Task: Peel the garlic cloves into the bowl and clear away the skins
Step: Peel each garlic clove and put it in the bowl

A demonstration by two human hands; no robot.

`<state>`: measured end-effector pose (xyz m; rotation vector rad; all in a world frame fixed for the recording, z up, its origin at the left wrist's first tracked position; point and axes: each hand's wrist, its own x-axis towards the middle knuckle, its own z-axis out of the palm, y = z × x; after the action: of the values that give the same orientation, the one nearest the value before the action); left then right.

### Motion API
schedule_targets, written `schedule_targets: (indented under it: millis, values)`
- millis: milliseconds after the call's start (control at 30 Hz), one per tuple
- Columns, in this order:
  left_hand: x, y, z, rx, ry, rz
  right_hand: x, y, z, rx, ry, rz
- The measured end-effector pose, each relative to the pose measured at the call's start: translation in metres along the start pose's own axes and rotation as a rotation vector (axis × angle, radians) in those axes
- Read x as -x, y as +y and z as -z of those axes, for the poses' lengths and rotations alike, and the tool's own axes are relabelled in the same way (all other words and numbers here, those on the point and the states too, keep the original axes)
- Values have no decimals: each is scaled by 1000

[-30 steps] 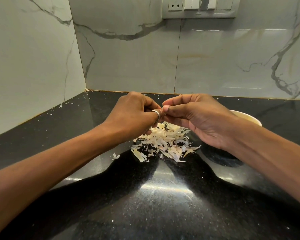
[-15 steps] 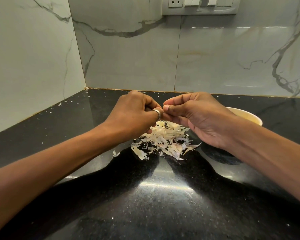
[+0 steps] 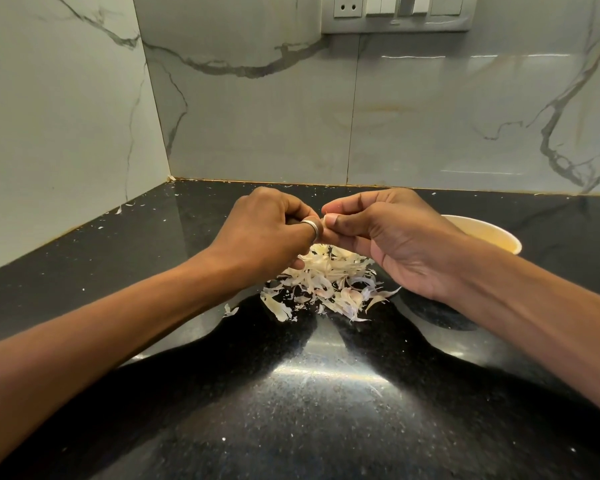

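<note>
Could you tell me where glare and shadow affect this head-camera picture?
Head view: bright glare on the black countertop below the skins; dark arm shadows on either side of it; straight wall lines bow near the edges; both hands sharp.

Black speckled granite countertop [image 3: 309, 403] meets white marble-veined wall tiles [image 3: 257, 109]; a socket-and-switch panel [image 3: 395, 12] is mounted at the top edge.

Left hand [image 3: 267, 230] and right hand [image 3: 388, 237] pinch together above garlic skins [image 3: 326, 285].
</note>
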<state>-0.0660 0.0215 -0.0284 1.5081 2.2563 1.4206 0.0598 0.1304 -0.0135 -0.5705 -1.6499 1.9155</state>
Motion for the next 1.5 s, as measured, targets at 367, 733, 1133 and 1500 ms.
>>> schedule_targets:
  millis: [367,733,1133,1500]
  values:
    - [-2,2,4,121,14,53,1,-5,3,-47,-54,-21]
    - [-4,2,6,77,84,67,-1,-8,8,-3,-57,-25]
    - [3,5,4,-134,82,-256,-2,-4,7,0,-30,7]
    - [0,3,5,-61,9,-120,-2,-2,5,13,-22,40]
